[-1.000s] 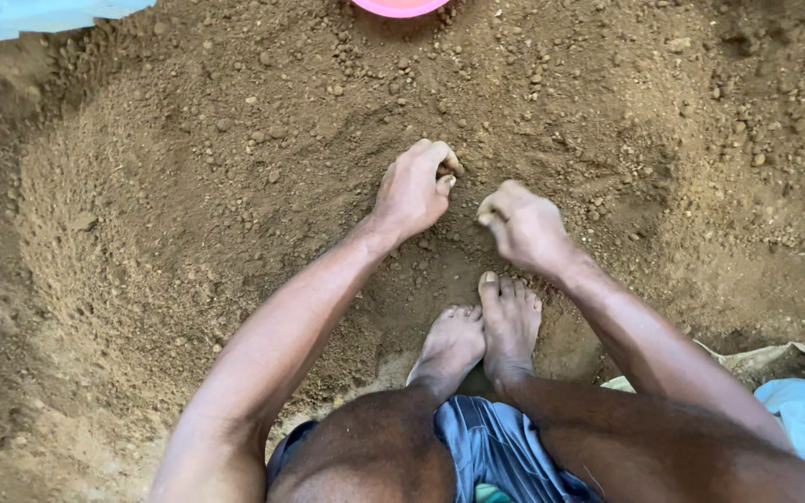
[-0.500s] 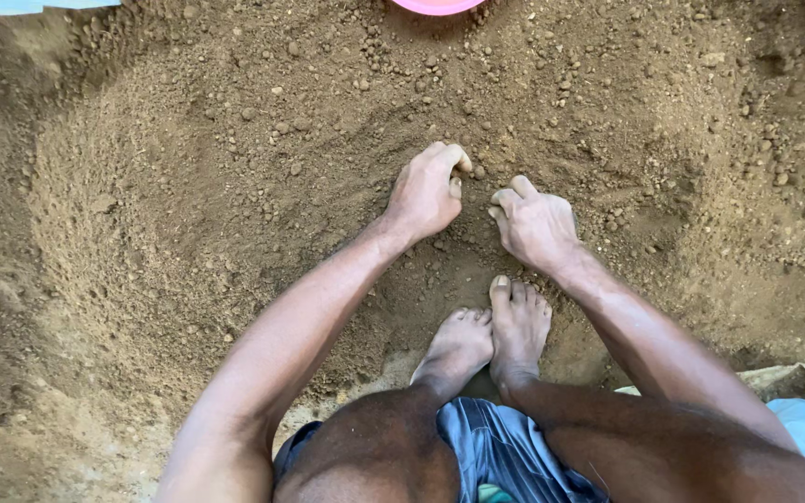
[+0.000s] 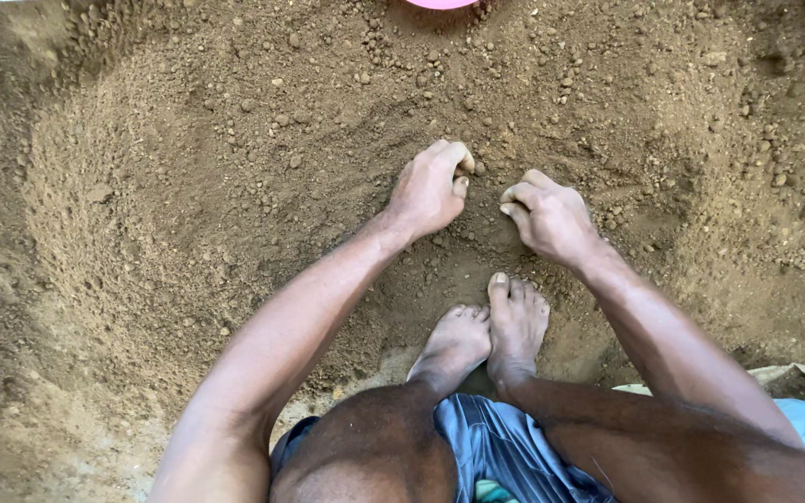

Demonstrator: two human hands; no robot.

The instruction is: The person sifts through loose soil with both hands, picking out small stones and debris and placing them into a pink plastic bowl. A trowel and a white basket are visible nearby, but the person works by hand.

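Loose, pebbly brown soil [image 3: 235,186] lies under both hands' curled fingers [image 3: 454,163].

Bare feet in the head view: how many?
2. Left bare foot and right bare foot rest side by side, touching, on the loose brown soil, just below both hands.

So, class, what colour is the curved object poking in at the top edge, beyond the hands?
Pink; the curved object shows in the head view, on the soil.

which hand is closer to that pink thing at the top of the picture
Left. The left hand lies in the soil almost straight below the pink thing; the right hand sits lower and off to the right.
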